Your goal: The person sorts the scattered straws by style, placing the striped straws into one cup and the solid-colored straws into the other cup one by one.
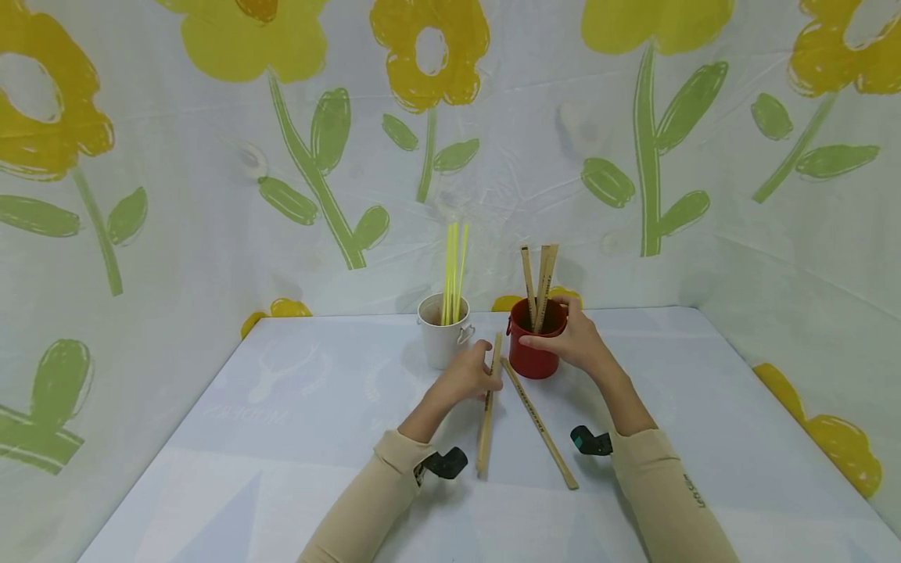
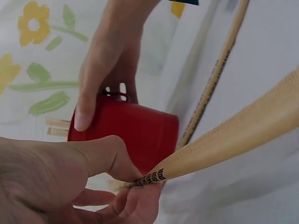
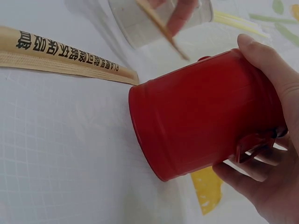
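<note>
The right hand (image 1: 573, 342) wraps the small red metal bucket (image 1: 535, 348) near the table's far edge, three wooden sticks standing in it; the left hand (image 1: 468, 377) pinches one flat printed wooden stick (image 1: 487, 407) at its top end. Swung carelessly, its long free end could knock the white bucket of yellow straws (image 1: 442, 332) just beside

A red cup (image 1: 533, 353) stands right of a white cup (image 1: 443, 338) with yellow straws (image 1: 454, 274); tan wooden sticks (image 1: 540, 422) bear black print; far backdrop (image 1: 211, 195) shows yellow flowers.
</note>
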Demonstrator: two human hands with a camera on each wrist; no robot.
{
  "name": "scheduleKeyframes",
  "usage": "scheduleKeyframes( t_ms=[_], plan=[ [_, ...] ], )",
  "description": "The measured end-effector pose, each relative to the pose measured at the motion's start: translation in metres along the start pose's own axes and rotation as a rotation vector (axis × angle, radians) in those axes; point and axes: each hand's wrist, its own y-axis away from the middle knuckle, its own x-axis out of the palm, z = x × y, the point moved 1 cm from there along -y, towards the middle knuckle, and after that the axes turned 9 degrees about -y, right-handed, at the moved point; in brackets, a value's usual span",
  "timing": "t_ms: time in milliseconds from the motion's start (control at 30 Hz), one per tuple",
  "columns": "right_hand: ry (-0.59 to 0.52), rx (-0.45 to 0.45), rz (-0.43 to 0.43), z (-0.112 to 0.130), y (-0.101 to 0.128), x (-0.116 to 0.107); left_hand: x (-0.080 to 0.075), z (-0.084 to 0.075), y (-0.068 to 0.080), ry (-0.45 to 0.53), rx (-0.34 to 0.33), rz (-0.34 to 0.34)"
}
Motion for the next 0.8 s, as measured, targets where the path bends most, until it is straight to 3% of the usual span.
scheduleKeyframes(
  t_ms=[167, 367, 567, 800],
  plan=[
    [-0.003, -0.008, 0.000, -0.001, 0.000, 0.000, -0.010, -0.005, -0.001, 0.074, 0.057, -0.070],
    [-0.005, -0.014, -0.005, -0.001, -0.001, 0.000, -0.026, -0.016, -0.006, 0.046, 0.179, -0.199],
    [-0.002, -0.012, -0.004, 0.000, -0.001, -0.001, -0.048, -0.037, -0.014, 0.012, 0.289, -0.353],
    [-0.007, -0.008, 0.003, 0.000, 0.000, 0.000, -0.069, -0.061, -0.026, 0.107, 0.347, -0.462]
  ],
)
